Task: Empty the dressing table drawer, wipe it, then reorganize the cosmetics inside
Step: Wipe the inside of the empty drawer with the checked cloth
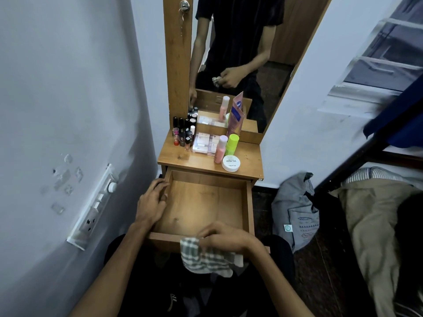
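1. Two hands work at the open drawer: the left hand rests on its left wall with the fingers loosely spread and holding nothing, while the right hand has its fingers curled round a checked cloth at the drawer's front edge.
2. The cloth is soft, light and limp — it drapes below the grip, so bunching it in the palm should give the firmest wiping pad.
3. The drawer is a shallow wooden box, smooth-grained and bare inside; it looks stiff enough to be steadied by its wall.
4. The cosmetics stand on the worktop above: small dark bottles, a pink bottle, a green bottle, a white jar and a clear flat case — hard, smooth plastics, likely light and slippery, best gripped round their bodies.
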Demonstrator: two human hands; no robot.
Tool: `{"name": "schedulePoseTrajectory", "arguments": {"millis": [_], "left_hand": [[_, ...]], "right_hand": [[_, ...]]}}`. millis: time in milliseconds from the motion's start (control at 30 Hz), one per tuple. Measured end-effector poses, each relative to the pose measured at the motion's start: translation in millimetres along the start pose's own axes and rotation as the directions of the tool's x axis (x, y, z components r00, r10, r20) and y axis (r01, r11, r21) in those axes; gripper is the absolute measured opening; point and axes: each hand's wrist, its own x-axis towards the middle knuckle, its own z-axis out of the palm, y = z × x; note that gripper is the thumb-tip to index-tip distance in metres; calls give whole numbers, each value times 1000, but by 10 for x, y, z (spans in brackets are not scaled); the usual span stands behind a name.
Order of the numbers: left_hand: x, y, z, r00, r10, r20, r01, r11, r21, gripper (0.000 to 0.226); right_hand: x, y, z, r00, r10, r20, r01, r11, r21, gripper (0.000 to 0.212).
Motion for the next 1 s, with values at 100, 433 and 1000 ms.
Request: {"name": "schedulePoseTrajectory", "arguments": {"millis": [100,433,1000], "left_hand": [[18,10,-13,1000,7,-8,-7,1000,3,44],[49,-59,-10,971,-233,-43,206,921,-332,40],[170,-311,52,861,-506,51,383,579,-720,36]], "right_hand": [[-48,61,-41,893,-7,-449,84,985,153,16],[1114,-57,-192,529,-36,-848,-122,986,-118,47],[1867,-415,36,854,-165,-494,-122,859,-498,59]]}}
